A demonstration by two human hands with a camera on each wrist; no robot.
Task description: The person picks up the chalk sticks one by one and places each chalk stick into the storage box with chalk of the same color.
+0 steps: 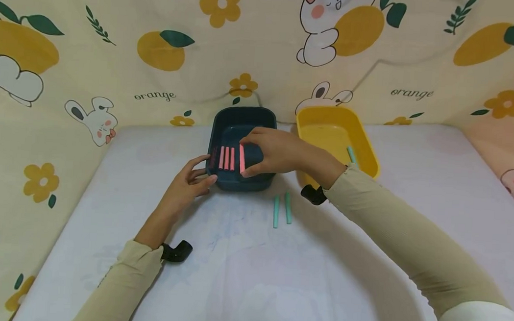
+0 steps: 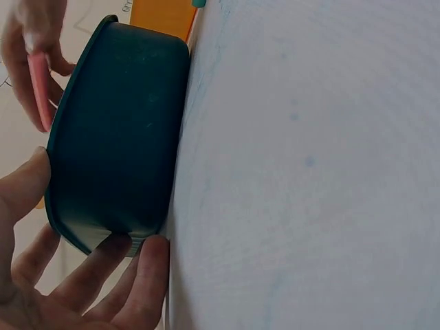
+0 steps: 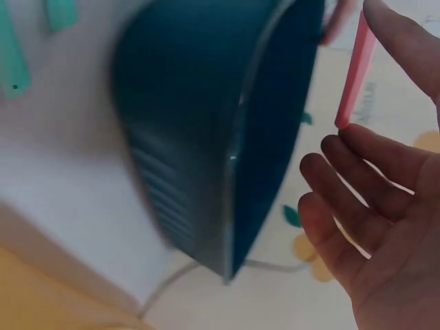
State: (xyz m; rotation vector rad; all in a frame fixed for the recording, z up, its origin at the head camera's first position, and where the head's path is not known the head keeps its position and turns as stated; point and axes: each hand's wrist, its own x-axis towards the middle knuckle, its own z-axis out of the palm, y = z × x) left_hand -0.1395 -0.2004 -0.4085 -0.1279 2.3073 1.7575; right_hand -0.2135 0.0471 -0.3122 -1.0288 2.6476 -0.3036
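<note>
My right hand (image 1: 279,149) pinches a pink chalk-like stick (image 1: 242,159) by its two ends, thumb at one and fingertips at the other. It holds the stick over the dark teal bin (image 1: 244,185). Inside, three more pink sticks (image 1: 227,158) lie side by side near the left wall. At the bin's near left corner, my left hand (image 1: 189,183) grips it, the thumb (image 2: 27,179) at the rim and the other fingers (image 2: 148,285) against the outer wall. In the right wrist view, the pinched stick (image 3: 356,72) stands out beyond the bin's rim.
Right of the teal bin stands a yellow bin (image 1: 370,143) with a mint green stick (image 1: 352,155) in it, partly hidden by my right forearm. Two mint green sticks (image 1: 276,212) lie on the white table in front. A printed cloth (image 1: 273,43) hangs behind.
</note>
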